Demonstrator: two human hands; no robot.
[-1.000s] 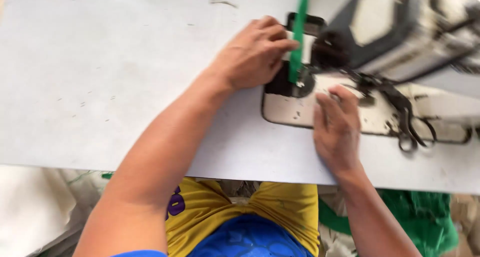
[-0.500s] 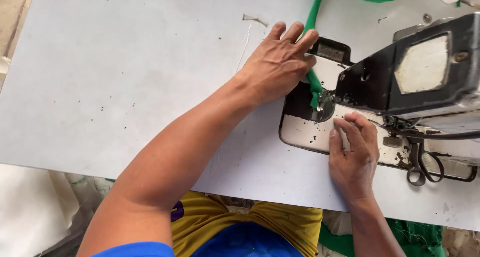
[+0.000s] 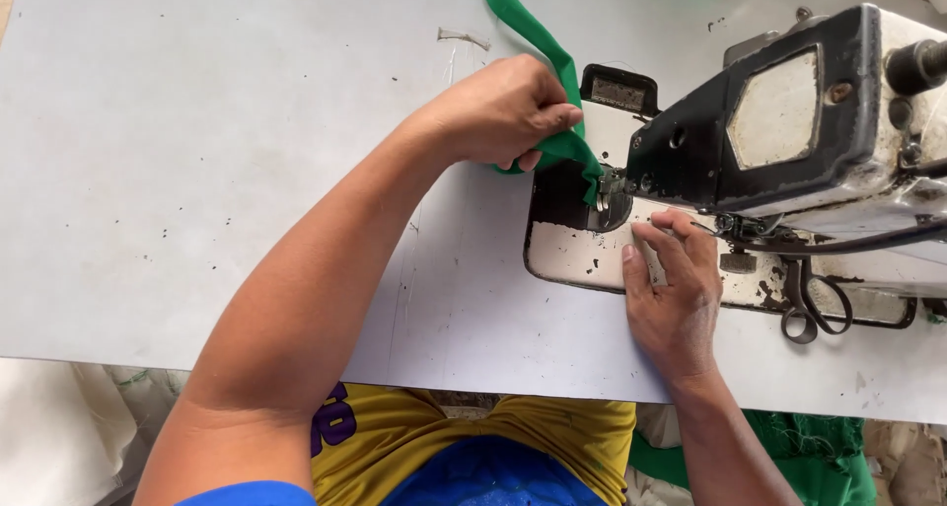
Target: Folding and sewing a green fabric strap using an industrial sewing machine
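My left hand [image 3: 508, 111] grips a bunched green fabric strip [image 3: 538, 35] just left of the sewing machine's needle area [image 3: 614, 192]. The strip runs from my fingers up and away across the table toward the top edge. My right hand [image 3: 676, 294] lies flat on the worn white machine bed [image 3: 577, 254], fingers apart, fingertips close to the presser foot. It holds nothing. The black and white sewing machine head [image 3: 789, 121] sits over the bed at the right.
A pale grey table [image 3: 197, 171] spreads to the left. Black scissors [image 3: 814, 304] lie on the machine bed to the right of my right hand. More green cloth [image 3: 819, 457] hangs below the table's front edge at the right.
My left hand has closed on the green strip and bunched it beside the needle; before, its fingers lay spread over it. The right hand stays flat on the bed.
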